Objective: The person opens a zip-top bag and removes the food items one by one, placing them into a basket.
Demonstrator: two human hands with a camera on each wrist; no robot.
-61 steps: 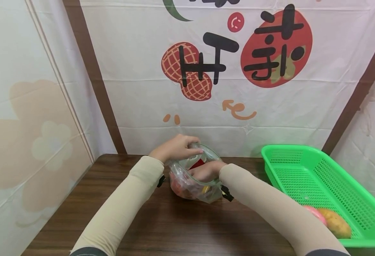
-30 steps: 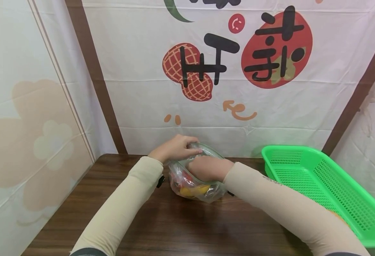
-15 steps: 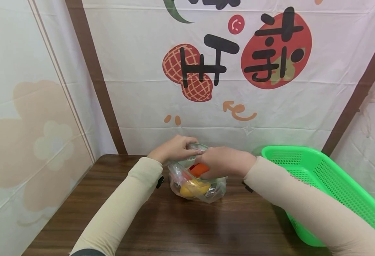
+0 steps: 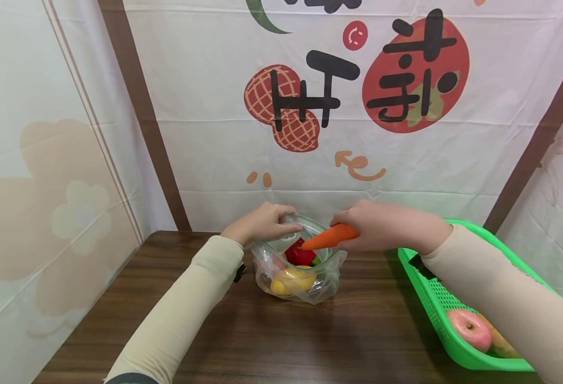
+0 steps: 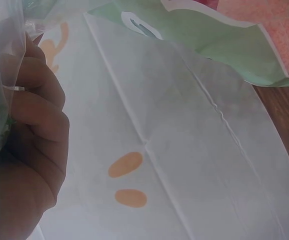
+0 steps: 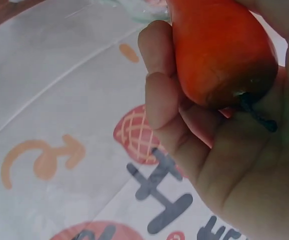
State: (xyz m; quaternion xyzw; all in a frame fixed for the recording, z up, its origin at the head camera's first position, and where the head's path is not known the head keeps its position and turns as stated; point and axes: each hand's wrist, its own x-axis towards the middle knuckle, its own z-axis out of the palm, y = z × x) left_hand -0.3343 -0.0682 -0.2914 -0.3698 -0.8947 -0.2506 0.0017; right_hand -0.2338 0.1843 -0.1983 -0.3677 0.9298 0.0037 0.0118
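Note:
A clear plastic zip bag stands with its mouth up on the dark table. My left hand grips the bag's far left rim; in the left wrist view its fingers curl against the plastic. My right hand holds an orange carrot by its thick end, the thin tip pointing left over the bag's mouth. The right wrist view shows the carrot's dark stem stub near the palm. Inside the bag lie a red pepper with some green and a yellow fruit at the front.
At the right stands a green perforated basket, partly covered by my right forearm. In it lie a pink apple and a brownish-yellow potato-like thing. A printed white cloth hangs right behind the table.
My right hand was down inside the bag; it has come up and to the right with the carrot in its grip. The left hand stays on the rim. Apple shows again as the forearm shifted.

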